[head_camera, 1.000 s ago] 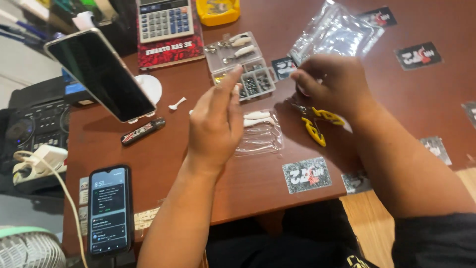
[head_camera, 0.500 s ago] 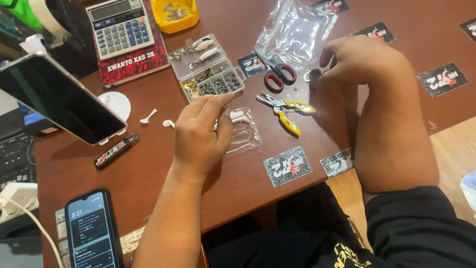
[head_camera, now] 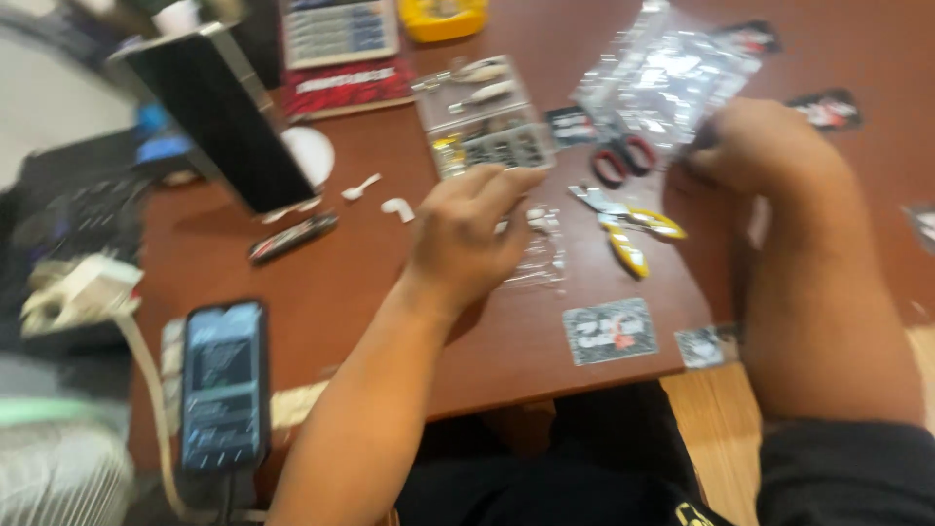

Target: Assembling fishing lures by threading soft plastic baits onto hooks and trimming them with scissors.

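The picture is motion-blurred. My left hand (head_camera: 467, 234) hovers low over the brown table (head_camera: 351, 292), fingers stretched forward above a small clear bag (head_camera: 545, 255) with white bits in it; I see nothing in the hand. Just beyond its fingertips lies a clear compartment box (head_camera: 484, 125) of small parts. My right hand (head_camera: 769, 156) rests at the edge of a pile of clear plastic bags (head_camera: 662, 73), its fingers curled out of sight, beside red-handled scissors (head_camera: 623, 161). Yellow-handled pliers (head_camera: 631, 232) lie between the two hands.
A phone on a stand (head_camera: 229, 131) leans at the back left and another phone (head_camera: 224, 385) lies flat at the near left. A calculator (head_camera: 336, 29), a yellow container (head_camera: 443, 15), a black marker (head_camera: 292, 237), white earbud pieces (head_camera: 394, 206), stickers (head_camera: 609, 331), and a white charger (head_camera: 78, 292) are around.
My left hand has dropped from a raised position to just above the small clear bag. My right hand stays by the scissors and bags. The camera view has shifted.
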